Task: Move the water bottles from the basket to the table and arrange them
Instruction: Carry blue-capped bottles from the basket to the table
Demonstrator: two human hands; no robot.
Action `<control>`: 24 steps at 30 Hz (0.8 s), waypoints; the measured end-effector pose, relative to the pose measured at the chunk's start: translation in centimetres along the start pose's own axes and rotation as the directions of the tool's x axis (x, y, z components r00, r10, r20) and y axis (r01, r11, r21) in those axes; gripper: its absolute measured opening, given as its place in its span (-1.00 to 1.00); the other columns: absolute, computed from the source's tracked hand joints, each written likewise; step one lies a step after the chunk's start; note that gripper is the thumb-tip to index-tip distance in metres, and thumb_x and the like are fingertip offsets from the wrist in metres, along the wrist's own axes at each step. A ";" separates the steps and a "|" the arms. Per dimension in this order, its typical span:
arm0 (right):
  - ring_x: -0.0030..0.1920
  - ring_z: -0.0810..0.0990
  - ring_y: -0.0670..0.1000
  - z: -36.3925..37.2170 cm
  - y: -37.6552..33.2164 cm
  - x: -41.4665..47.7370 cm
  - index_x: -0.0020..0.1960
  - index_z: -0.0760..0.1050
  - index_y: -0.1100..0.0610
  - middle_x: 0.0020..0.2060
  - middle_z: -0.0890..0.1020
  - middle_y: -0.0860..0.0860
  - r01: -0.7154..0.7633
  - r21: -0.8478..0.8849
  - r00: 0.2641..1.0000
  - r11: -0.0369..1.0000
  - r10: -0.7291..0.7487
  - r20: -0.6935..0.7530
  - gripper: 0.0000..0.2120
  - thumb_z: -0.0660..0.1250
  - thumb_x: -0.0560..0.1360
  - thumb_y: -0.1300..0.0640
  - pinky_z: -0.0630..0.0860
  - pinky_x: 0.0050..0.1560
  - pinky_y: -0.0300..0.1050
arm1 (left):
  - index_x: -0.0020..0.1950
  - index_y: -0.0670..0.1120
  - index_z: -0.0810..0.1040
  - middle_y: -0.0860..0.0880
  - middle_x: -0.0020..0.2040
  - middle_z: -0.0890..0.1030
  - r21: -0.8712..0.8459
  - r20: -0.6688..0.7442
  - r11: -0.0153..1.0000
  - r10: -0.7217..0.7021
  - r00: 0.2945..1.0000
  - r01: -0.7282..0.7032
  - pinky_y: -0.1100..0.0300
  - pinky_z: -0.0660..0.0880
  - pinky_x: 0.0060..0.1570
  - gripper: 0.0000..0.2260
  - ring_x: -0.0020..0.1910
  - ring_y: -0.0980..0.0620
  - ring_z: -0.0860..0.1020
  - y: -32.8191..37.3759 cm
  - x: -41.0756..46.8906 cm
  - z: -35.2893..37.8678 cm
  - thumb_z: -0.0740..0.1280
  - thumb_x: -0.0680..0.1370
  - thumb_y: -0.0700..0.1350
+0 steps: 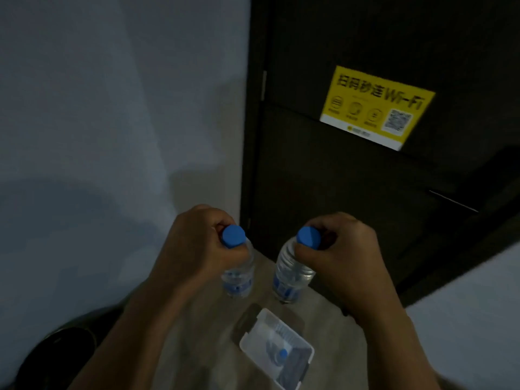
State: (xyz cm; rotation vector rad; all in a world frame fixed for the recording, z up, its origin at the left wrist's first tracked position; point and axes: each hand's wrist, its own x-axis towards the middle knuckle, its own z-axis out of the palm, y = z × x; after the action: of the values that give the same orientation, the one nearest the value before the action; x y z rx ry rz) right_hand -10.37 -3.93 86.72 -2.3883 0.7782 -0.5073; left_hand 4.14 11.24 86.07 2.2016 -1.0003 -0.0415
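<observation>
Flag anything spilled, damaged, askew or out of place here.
Nothing stands out. The left hand grips the left bottle and the right hand the right bottle, both capped. A third bottle lies in the white basket; no spill shows.

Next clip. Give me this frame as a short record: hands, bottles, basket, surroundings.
left hand: grips the left bottle at its neck; blue cap, upright
right hand: grips the right bottle at its neck; blue cap, upright
basket: white, below the hands; one lying bottle with a blue cap visible inside
table: cannot be identified
surroundings: dark door with yellow Wi-Fi sticker; pale wall on the left
</observation>
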 end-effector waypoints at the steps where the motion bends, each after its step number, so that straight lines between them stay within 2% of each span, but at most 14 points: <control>1: -0.09 0.48 -0.27 0.0 -0.1 0.7 0.05 0.50 -0.09 -0.05 0.43 -0.23 0.026 0.019 0.999 0.999 -0.027 0.019 -0.70 0.48 0.36 0.06 0.44 -0.18 -0.41 | -0.22 -0.07 0.63 0.06 -0.27 0.60 0.023 -0.031 0.999 -0.045 0.999 0.045 0.46 0.41 -0.36 -0.82 -0.39 0.22 0.49 0.2 -0.5 -0.2 0.54 0.26 -0.09; 4: -0.05 0.52 -0.20 0.8 -0.6 2.5 0.08 0.54 0.00 0.00 0.49 -0.15 0.114 0.068 0.990 0.991 -0.119 0.074 -0.66 0.52 0.34 0.11 0.50 -0.06 -0.36 | -0.27 0.02 0.60 0.09 -0.28 0.59 -0.074 -0.161 0.977 -0.210 0.964 0.200 0.35 0.45 -0.34 -0.84 -0.32 0.13 0.55 0.5 -2.2 -1.1 0.52 0.21 -0.09; 8: -0.16 0.54 -0.20 2.7 -2.3 3.5 -0.07 0.58 0.05 -0.10 0.54 -0.10 0.238 0.141 0.952 0.961 -0.260 0.160 -0.77 0.53 0.32 0.15 0.45 -0.19 -0.41 | -0.27 0.07 0.57 0.11 -0.23 0.57 -0.102 -0.254 0.923 -0.384 0.888 0.370 0.41 0.42 -0.42 -0.81 -0.31 0.17 0.55 0.3 -5.5 -2.8 0.54 0.21 -0.08; 12: -0.27 0.55 -0.13 4.9 -5.1 2.9 -0.26 0.57 0.05 -0.24 0.54 -0.09 0.340 0.226 0.886 0.913 -0.391 0.250 -0.84 0.52 0.24 0.20 0.46 -0.27 -0.28 | -0.22 0.04 0.60 0.11 -0.20 0.58 -0.045 -0.349 0.888 -0.443 0.826 0.457 0.42 0.44 -0.35 -0.81 -0.30 0.17 0.55 -0.4 -9.5 -4.9 0.51 0.22 -0.05; 17: -0.28 0.55 -0.09 8.2 -10.6 0.4 -0.29 0.57 0.05 -0.25 0.56 -0.06 0.450 0.284 0.757 0.847 -0.530 0.382 -0.87 0.51 0.26 0.17 0.54 -0.25 -0.16 | -0.21 0.04 0.61 0.08 -0.22 0.61 -0.111 -0.504 0.791 -0.567 0.652 0.602 0.23 0.53 -0.31 -0.80 -0.33 0.12 0.57 -1.1 -16.3 -8.2 0.52 0.21 -0.05; 19: -0.29 0.55 -0.06 9.5 -13.0 -1.6 -0.30 0.56 0.08 -0.28 0.57 -0.03 0.513 0.321 0.685 0.796 -0.605 0.406 -0.89 0.49 0.25 0.17 0.55 -0.26 -0.08 | -0.21 0.05 0.61 0.07 -0.23 0.61 -0.105 -0.563 0.755 -0.582 0.587 0.647 0.29 0.48 -0.33 -0.79 -0.33 0.13 0.57 -1.2 -19.5 -9.5 0.50 0.20 -0.03; 21: -0.30 0.54 -0.06 10.6 -15.4 -4.0 -0.30 0.56 0.08 -0.29 0.56 -0.04 0.565 0.364 0.618 0.740 -0.672 0.408 -0.89 0.48 0.24 0.17 0.50 -0.29 -0.16 | -0.20 0.06 0.60 0.09 -0.24 0.60 -0.135 -0.613 0.719 -0.602 0.512 0.682 0.38 0.44 -0.38 -0.79 -0.35 0.15 0.57 -1.0 -22.7 -10.8 0.48 0.19 -0.01; 24: -0.30 0.54 -0.08 11.7 -18.6 -8.0 -0.28 0.56 0.08 -0.28 0.55 -0.07 0.611 0.413 0.525 0.675 -0.736 0.428 -0.90 0.48 0.26 0.17 0.45 -0.33 -0.24 | -0.20 0.06 0.60 0.11 -0.23 0.59 -0.148 -0.674 0.672 -0.606 0.422 0.726 0.39 0.43 -0.40 -0.79 -0.35 0.16 0.56 -0.4 -27.6 -12.6 0.48 0.20 -0.03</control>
State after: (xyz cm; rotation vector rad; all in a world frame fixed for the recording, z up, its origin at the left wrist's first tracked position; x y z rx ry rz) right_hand -2.89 18.24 87.94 -2.3588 -0.5147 -0.1119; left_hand -11.13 37.39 88.43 2.3284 0.3608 0.4822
